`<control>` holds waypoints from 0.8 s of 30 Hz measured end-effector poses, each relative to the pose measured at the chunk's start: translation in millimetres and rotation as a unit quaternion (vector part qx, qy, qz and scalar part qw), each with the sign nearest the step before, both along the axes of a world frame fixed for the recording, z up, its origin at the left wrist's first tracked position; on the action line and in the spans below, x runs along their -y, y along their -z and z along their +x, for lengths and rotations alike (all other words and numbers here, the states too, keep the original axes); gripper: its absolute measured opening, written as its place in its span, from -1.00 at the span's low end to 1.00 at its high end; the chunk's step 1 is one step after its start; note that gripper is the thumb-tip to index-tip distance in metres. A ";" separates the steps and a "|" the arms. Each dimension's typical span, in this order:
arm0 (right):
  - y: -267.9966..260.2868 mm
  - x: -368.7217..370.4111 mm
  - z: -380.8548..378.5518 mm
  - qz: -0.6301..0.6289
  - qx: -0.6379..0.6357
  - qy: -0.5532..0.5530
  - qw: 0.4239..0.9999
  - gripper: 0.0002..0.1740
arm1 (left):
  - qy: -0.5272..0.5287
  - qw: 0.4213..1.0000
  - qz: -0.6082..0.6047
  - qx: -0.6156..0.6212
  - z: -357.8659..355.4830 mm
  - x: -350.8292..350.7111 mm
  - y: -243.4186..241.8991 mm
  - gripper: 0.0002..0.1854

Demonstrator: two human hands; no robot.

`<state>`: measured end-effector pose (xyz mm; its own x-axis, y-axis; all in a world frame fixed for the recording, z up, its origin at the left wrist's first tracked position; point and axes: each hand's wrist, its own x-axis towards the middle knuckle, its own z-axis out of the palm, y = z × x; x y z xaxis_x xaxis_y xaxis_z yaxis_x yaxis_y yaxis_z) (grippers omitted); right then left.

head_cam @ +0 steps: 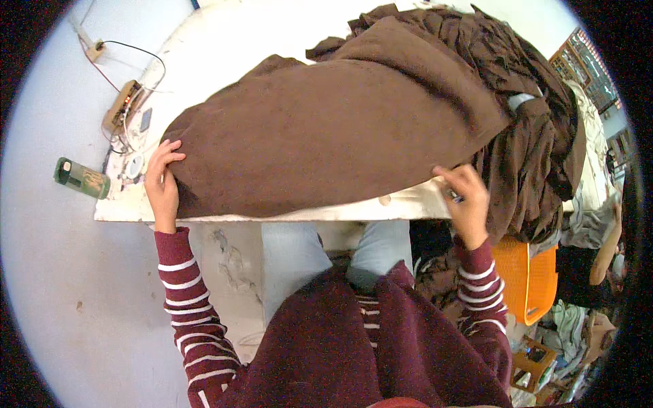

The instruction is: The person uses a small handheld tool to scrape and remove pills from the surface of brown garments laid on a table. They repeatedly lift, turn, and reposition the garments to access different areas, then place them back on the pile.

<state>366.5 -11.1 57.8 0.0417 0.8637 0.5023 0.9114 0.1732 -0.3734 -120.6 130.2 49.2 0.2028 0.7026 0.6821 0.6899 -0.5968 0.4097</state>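
A wide piece of dark brown cloth [316, 132] lies spread over the near side of a white table, its lower edge curving along the table's front. At the cloth's left end rests my left hand [163, 178], fingers on the fabric; whether it grips is unclear. My right hand [464, 199] pinches the cloth's lower right edge between thumb and finger. Something small and shiny shows at its curled fingers, too blurred to name. More brown cloth [525, 158] is heaped beyond that hand and drapes over the table's front edge.
A green bottle [82, 178], a brown box with cables [121, 107] and a white roll [134, 166] are at the left. An orange plastic basket [541, 283] stands below the table at right. Another person's arm [606, 250] and piled garments [566, 326] appear at far right.
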 end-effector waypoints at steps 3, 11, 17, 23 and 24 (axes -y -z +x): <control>37.0 26.0 -2.1 -0.070 -0.092 0.013 0.993 -0.69 | -0.095 0.995 -0.007 0.000 3.1 22.6 31.0 -0.61; 39.0 10.3 26.2 0.038 -0.148 0.100 0.983 -0.74 | -0.233 0.894 -0.121 0.363 68.6 114.6 78.4 -0.56; 35.9 -58.7 55.4 0.082 -0.010 0.057 0.995 -0.72 | -0.093 0.847 -0.319 0.416 80.8 131.6 67.4 -0.63; 49.6 -120.9 97.5 -0.025 -0.051 0.112 0.992 -0.61 | -0.079 0.887 -0.185 0.415 65.6 99.4 66.4 -0.76; 52.4 -128.4 100.0 -0.055 -0.038 0.129 0.989 -0.56 | -0.079 0.897 -0.171 0.399 65.1 93.7 69.4 -0.76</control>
